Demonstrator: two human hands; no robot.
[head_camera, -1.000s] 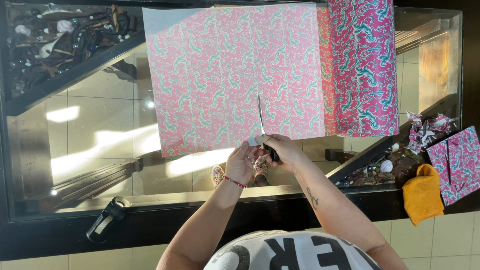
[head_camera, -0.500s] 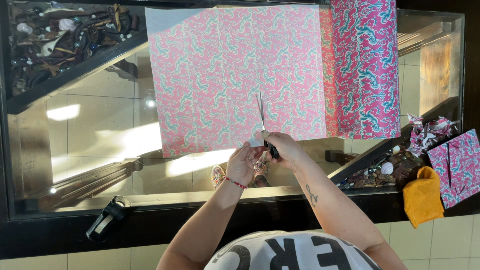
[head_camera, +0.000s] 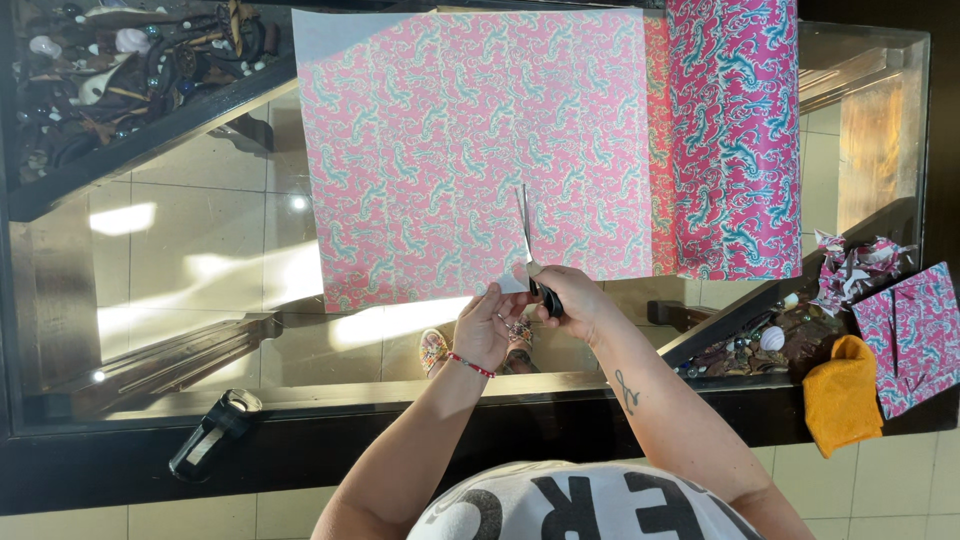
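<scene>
- A glass counter (head_camera: 180, 300) fills the view; tiled floor and a lower shelf show through it.
- The paper (head_camera: 470, 150), pink with a teal pattern, lies flat on the far half of the glass, and the roll (head_camera: 735, 140) lies at its right side.
- The right hand (head_camera: 575, 300) is closed around the scissors (head_camera: 528, 240), blades in the paper at its near edge.
- The left hand (head_camera: 487, 325) pinches the near edge just left of the cut.
- The cut seems only started: most of the sheet's depth is uncut.
- A tape dispenser (head_camera: 212, 435) sits at the near left edge; an orange cloth (head_camera: 842, 395), a wrapped piece (head_camera: 915, 335) and scraps (head_camera: 850, 265) lie at the right.
- Nothing blocks the cutting line.
</scene>
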